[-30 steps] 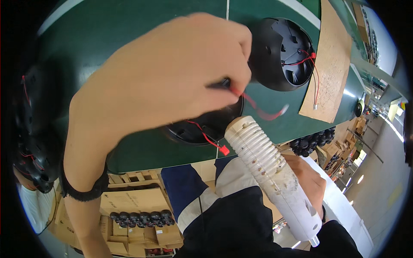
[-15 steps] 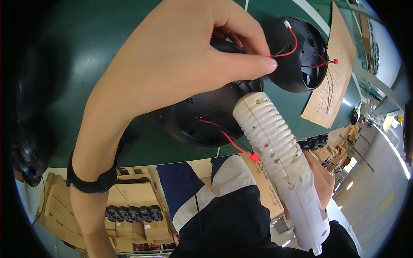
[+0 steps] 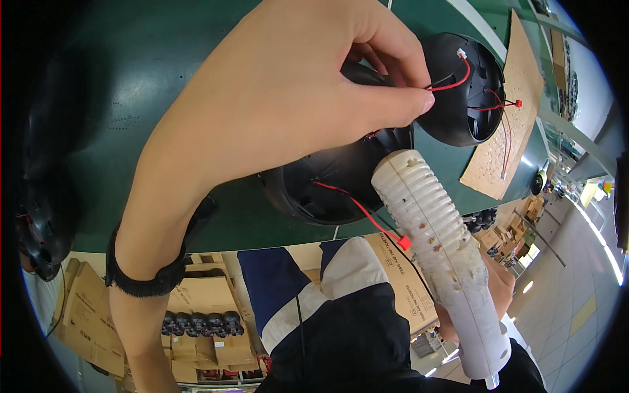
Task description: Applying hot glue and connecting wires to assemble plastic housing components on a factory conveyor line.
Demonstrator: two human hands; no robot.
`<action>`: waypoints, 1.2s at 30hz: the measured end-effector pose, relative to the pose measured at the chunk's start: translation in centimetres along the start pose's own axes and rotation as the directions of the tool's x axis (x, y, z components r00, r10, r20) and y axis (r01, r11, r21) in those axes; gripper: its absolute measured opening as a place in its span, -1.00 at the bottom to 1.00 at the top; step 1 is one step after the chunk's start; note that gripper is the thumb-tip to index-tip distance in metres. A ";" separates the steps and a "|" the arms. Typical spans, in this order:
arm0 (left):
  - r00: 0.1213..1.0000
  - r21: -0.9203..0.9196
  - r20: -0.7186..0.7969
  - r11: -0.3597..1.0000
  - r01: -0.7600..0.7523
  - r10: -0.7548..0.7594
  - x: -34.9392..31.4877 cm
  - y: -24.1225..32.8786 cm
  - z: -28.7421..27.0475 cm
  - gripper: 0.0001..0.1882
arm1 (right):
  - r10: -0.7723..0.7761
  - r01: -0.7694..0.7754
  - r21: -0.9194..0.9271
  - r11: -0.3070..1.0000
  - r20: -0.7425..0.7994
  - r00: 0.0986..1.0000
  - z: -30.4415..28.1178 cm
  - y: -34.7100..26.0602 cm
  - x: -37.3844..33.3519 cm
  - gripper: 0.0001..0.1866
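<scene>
A: Left hand [image 3: 327, 85], state?
B: Thumb and forefinger pinched on a red-and-black wire [image 3: 452, 86]. Other fingers curled; a dark part under the palm is mostly hidden.
A: Where's the wire relative to the hand?
B: Sticks out to the right of the fingertips and bends to the far side. White connector [image 3: 461, 54] at its end, well clear of the fingers, in front of the right-hand shell [image 3: 452, 124] as seen.
A: And the middle shell [image 3: 295, 193]?
B: Black, on the green bench [image 3: 131, 157], near side of the left hand. Hand covers its far part. A second wire runs out of it to the right, red connector [image 3: 404, 243] on the end, beside the white ribbed tool [image 3: 445, 242] in view.
A: Right hand [image 3: 501, 288]?
B: Near right, curled, behind the tool. Tool blocks the view, can't tell if it's gripping. The tool slants, ribbed end toward the middle shell; can't tell if they touch.
A: Rest?
B: Cardboard sheet [image 3: 485, 170] at the right, more dark shells [image 3: 42, 223] at the far left of view.
</scene>
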State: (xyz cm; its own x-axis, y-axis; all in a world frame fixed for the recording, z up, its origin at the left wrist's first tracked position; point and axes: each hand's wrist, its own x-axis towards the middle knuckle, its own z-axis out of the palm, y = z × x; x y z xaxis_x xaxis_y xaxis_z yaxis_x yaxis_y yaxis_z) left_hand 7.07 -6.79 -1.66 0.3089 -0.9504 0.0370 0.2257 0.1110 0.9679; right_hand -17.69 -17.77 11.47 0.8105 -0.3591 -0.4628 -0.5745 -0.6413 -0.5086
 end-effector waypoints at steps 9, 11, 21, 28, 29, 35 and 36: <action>0.967 0.500 -0.125 0.856 -0.132 0.222 -3.3 0.2 0.7 -0.92 | -0.049 0.048 -0.012 0.999 -0.099 0.994 0.7 1.0 -0.5 -0.76; 0.982 0.469 -0.121 0.880 -0.075 0.148 -4.0 0.6 0.6 -0.86 | -0.052 0.051 -0.010 0.999 -0.086 0.995 0.4 1.1 -0.3 -0.76; 0.975 0.550 0.140 0.805 -0.223 0.175 -4.3 1.4 -0.4 -0.70 | -0.116 0.121 -0.036 0.992 0.103 0.988 -1.5 0.0 1.5 -0.77; 0.918 0.415 -0.160 0.869 -0.270 0.361 -5.7 -2.5 1.1 -0.61 | -0.119 0.166 -0.220 0.961 0.211 0.970 0.2 -1.5 4.9 -0.76; 0.951 0.395 -0.083 0.886 -0.244 0.299 -5.1 1.0 -0.3 -0.46 | -0.102 0.156 -0.309 0.938 0.186 0.977 -1.5 -4.1 3.9 -0.76; 1.000 0.523 0.000 0.852 -0.008 0.009 -6.8 0.4 1.7 0.19 | -0.082 0.212 -0.455 0.865 0.288 0.954 -2.4 -3.9 3.0 -0.74; 0.999 0.634 -0.034 0.773 0.023 -0.002 -6.9 0.3 2.3 0.22 | -0.072 0.214 -0.485 0.848 0.294 0.953 -2.6 -4.3 3.5 -0.74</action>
State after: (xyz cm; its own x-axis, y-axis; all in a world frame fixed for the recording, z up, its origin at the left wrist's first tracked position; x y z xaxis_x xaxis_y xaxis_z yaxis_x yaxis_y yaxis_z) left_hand 2.86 -0.92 -1.01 0.3396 -0.9402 0.0262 -0.4037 -0.1206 0.9069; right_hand -12.10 -17.98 13.95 0.7804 -0.0965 -0.6178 -0.2583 -0.9495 -0.1780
